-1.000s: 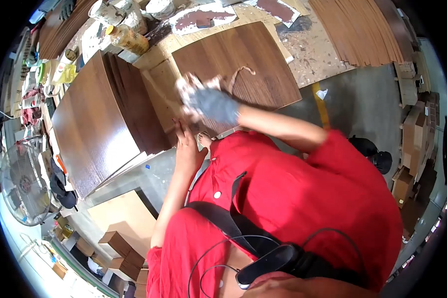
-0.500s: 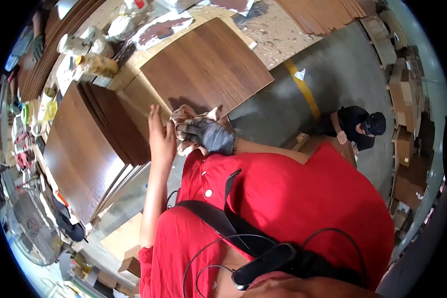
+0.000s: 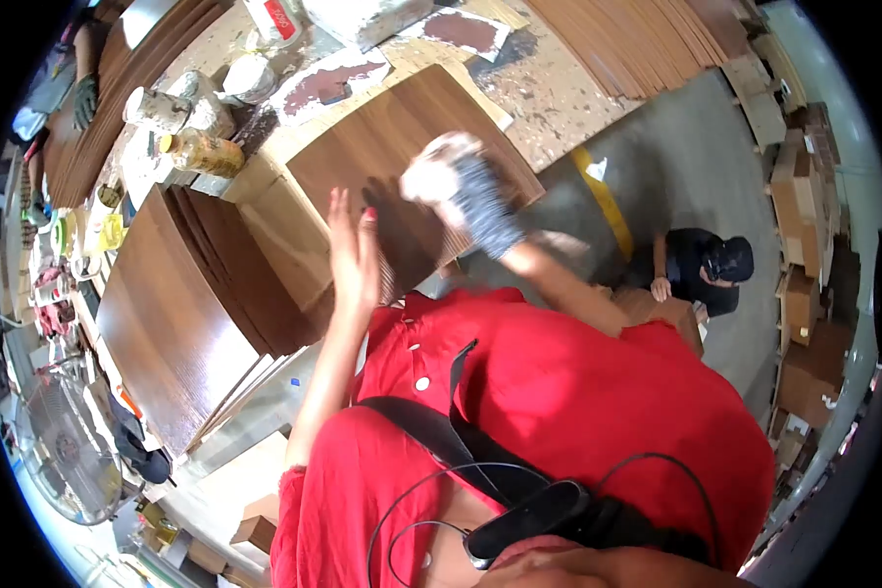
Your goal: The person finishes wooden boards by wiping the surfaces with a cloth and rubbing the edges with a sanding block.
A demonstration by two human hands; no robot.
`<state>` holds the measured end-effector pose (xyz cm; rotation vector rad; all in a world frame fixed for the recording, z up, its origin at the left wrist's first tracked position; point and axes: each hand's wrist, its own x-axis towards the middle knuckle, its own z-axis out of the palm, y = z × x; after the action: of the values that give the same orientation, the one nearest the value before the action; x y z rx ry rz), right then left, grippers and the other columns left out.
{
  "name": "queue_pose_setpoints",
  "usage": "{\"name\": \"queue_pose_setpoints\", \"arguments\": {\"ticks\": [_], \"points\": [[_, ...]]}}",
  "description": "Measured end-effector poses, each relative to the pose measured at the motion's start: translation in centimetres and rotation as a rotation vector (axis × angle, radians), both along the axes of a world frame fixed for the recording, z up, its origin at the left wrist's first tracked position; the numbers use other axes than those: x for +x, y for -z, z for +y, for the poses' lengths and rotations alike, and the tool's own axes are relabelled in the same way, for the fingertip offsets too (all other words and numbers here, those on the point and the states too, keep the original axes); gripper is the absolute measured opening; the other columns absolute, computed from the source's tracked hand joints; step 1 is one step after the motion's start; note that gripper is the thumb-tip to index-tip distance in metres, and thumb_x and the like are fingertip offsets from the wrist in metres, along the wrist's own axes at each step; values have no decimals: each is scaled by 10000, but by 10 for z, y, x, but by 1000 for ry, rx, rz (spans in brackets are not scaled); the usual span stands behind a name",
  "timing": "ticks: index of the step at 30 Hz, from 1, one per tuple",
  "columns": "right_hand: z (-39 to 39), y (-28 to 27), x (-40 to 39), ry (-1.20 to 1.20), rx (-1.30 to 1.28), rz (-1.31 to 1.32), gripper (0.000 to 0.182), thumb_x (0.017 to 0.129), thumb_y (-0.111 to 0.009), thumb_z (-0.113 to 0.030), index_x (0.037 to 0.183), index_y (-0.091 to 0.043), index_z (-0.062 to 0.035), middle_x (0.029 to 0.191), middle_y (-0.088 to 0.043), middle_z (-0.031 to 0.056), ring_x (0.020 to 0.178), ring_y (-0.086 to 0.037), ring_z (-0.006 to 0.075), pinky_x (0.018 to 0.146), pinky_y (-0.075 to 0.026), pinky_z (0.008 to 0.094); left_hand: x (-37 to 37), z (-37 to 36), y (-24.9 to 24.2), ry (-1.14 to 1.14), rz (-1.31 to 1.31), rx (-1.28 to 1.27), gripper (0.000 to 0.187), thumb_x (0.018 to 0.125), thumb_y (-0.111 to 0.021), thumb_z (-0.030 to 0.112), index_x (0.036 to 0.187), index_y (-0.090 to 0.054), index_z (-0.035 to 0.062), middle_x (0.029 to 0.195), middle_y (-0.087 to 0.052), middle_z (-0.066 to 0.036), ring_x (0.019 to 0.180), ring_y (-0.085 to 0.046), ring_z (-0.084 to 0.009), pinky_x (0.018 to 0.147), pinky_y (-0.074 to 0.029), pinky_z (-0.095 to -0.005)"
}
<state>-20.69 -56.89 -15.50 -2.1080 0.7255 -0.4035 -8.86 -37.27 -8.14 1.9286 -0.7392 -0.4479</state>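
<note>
A brown wood-grain board (image 3: 363,132) lies on the worktable in front of me. My right hand (image 3: 485,206), in a grey glove, presses a crumpled pale rag (image 3: 439,165) onto the board's right half; both are smeared by motion. The fingers look closed around the rag. My left hand (image 3: 355,255) is bare, its fingers stretched out over the board's near left edge, and it holds nothing. Whether its palm touches the board is hard to tell. Left of it stands a stack of similar boards (image 3: 181,314).
Jars (image 3: 201,152) and a white bottle (image 3: 272,20) stand at the back left. Papers with brown paste (image 3: 328,83) lie behind the board. More boards (image 3: 647,39) are stacked at the back right. A person in black (image 3: 701,269) is on the right; a fan (image 3: 69,441) stands left.
My right hand has swept the rag from the board's near edge forward and right across its surface. My left hand has shifted slightly right, staying stretched out.
</note>
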Motion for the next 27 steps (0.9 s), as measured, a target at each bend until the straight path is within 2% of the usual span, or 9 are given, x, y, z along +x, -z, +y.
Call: {"name": "queue_pose_setpoints", "arguments": {"ticks": [3,5,7,8,12,18,21,24,27], "points": [[31,-6,60,-514,-141,-365,330,941,-530,-159,1229,-645,-48,1094,-687,192,931,-652,319,837,-539,417,-8,-15,16,62,-59,85,645,1073,-375,388,1582,-219,24,1647,-172,-241,1535,-131,-401,1228,-84,-534],[-3,-64,89,-771,-325,25,246,916,-527,-164,1032,-696,-26,985,-707,199,912,-681,349,811,-544,433,-7,-15,33,74,-146,259,676,1058,-380,449,1596,-218,73,1648,-171,-238,1530,-119,-433,1198,-75,-618],[-49,-29,140,-649,-642,-89,249,917,-536,-221,869,-710,-50,855,-698,204,857,-683,364,772,-545,464,-7,-16,43,103,-286,425,724,1037,-397,507,1596,-226,79,1647,-172,-232,1526,-107,-450,1184,-71,-651],[-62,-36,154,-384,-137,-196,245,926,-563,-260,922,-724,-75,819,-690,202,849,-676,390,775,-545,473,-10,-19,40,106,-374,501,730,1015,-448,500,1592,-252,100,1642,-194,-215,1525,-133,-432,1192,-107,-633],[-107,10,247,-377,-512,131,522,854,-728,-293,1334,-628,-114,1286,-592,194,1206,-553,364,1065,-425,472,8,-19,50,72,-466,523,694,940,-575,334,1561,-336,138,1620,-266,-190,1507,-228,-384,1209,-176,-582],[-118,24,291,-726,-842,158,567,849,-747,-271,1375,-598,-120,1289,-609,199,1183,-586,332,1061,-449,438,58,8,80,-288,-368,208,546,952,-587,191,1476,-480,81,1542,-395,-235,1357,-458,-424,1114,-385,-493],[-132,16,297,-509,133,-129,495,905,-710,-167,1376,-585,-78,1048,-726,121,942,-707,247,872,-564,337,56,11,78,-306,-390,223,528,956,-589,176,1470,-496,100,1501,-453,-230,1329,-487,-421,1101,-394,-476],[-148,-4,277,-428,1340,-267,299,988,-598,-118,1271,-637,-29,1122,-699,132,946,-663,244,847,-566,378,53,9,80,-335,-360,171,514,959,-586,166,1464,-511,104,1490,-472,-220,1334,-499,-393,1103,-398,-455],[-145,-16,257,-495,1557,-305,240,989,-627,-146,1168,-653,12,1063,-693,145,956,-675,264,891,-599,397,55,12,84,-334,-379,196,537,933,-612,190,1455,-517,109,1496,-476,-200,1324,-511,-395,1082,-429,-450]]}}
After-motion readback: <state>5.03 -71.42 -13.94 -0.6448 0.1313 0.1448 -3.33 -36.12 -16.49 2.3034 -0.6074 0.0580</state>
